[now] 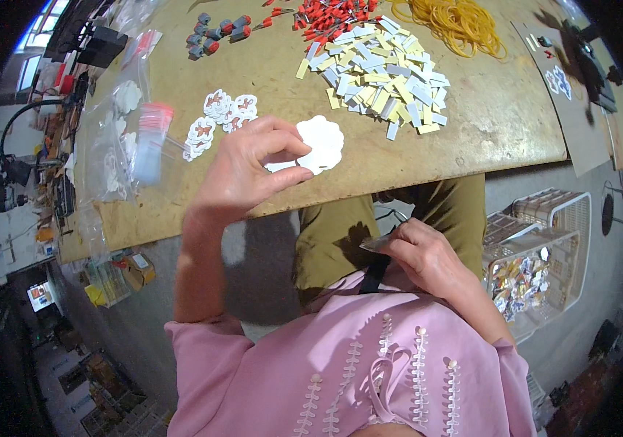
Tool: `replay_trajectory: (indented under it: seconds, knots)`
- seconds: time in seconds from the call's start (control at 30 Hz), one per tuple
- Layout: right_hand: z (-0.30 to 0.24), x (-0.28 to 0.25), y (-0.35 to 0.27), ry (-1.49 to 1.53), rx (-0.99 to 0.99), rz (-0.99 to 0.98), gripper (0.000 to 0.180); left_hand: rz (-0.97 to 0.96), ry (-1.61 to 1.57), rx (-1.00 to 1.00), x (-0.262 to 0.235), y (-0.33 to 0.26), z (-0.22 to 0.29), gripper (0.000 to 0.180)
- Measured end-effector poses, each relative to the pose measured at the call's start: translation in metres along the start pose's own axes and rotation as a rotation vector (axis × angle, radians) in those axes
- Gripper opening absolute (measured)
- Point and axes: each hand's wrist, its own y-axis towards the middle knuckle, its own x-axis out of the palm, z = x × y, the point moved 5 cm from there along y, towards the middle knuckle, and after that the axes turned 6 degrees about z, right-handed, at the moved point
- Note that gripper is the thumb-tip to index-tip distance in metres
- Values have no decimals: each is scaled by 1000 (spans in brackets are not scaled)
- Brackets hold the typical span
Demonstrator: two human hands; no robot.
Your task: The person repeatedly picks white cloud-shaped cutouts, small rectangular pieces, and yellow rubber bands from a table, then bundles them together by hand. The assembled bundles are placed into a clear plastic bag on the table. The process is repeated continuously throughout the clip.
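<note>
My left hand [249, 164] reaches over the table's near edge, thumb and forefinger curved apart. Its fingertips are at the left edge of white scalloped cutouts [321, 142], blank side up; whether they touch them is hard to tell. Just behind that hand lie small piles of scalloped cutouts with a brown printed figure [200, 137]. Down by my lap, my right hand [424, 255] is closed on a thin, shiny greyish piece [375, 244], whose kind I cannot make out. The fingers hide part of it.
The worktable [253, 73] carries a heap of yellow and grey strips [384, 80], red-tipped clips [326, 18], grey-and-red pieces [213, 36] and yellow rubber bands [460, 25]. Clear bags [152, 142] lie at the left. Plastic crates [551, 255] with colourful cutouts stand on the floor at right.
</note>
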Motion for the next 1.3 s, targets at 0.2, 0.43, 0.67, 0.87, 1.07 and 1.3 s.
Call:
replay_trajectory:
  seconds: [0.2, 0.43, 0.67, 0.87, 1.07, 1.3]
  knots:
    - [-3, 1, 2, 16, 32, 13, 25, 66, 270, 201, 1, -5, 11, 24]
    - [-9, -8, 4, -65, -59, 133, 30, 259, 468, 367, 22, -16, 20, 27]
    - [-14, -17, 8, -117, -50, 219, 29, 482, 292, 287, 18, -15, -1, 19]
    - [-24, -29, 20, -163, -77, 278, 28, 730, 288, 180, 13, -29, 13, 18]
    - [-33, -28, 29, -82, -85, 269, 28, 467, -285, 111, 68, -61, 54, 19]
    - [-32, -24, 26, 21, -34, 203, 31, 238, 20, 166, 68, -63, 63, 19]
